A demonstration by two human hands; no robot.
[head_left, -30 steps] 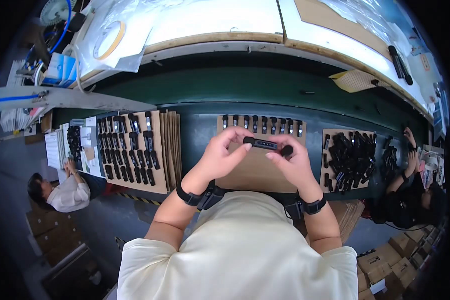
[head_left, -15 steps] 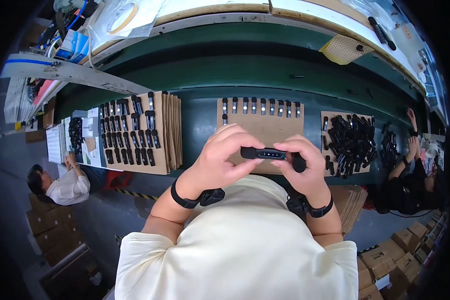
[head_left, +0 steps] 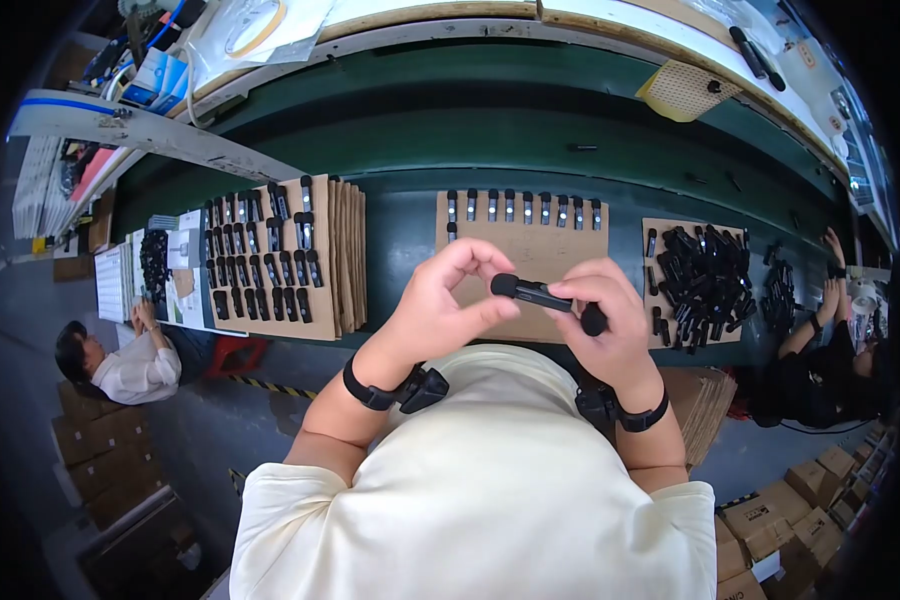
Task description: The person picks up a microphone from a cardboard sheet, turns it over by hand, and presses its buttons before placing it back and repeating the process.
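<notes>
A small black wireless lapel microphone (head_left: 538,294) with a foam tip lies level in front of me, its tail end pinched by my right hand (head_left: 610,318). The round foam tip of a second microphone (head_left: 593,321) sticks out between the same hand's fingers. My left hand (head_left: 454,298) curves around the first microphone's foam end, thumb and fingers apart, seemingly not touching it. Behind my hands lies a cardboard sheet (head_left: 535,250) bearing a row of upright microphones (head_left: 527,208) along its far edge. One more microphone (head_left: 452,231) starts a second row at its left.
To the left, a stack of cardboard sheets (head_left: 345,260) carries several rows of microphones (head_left: 255,255). At right, a heap of microphones (head_left: 705,280) covers another cardboard sheet (head_left: 660,230). The green bench (head_left: 400,230) runs beneath a white shelf (head_left: 450,18). Two people sit at either side.
My left thumb and fingers have opened away from the microphone. The microphone has turned, its foam end tipping slightly up and away while my right hand keeps its grip.
</notes>
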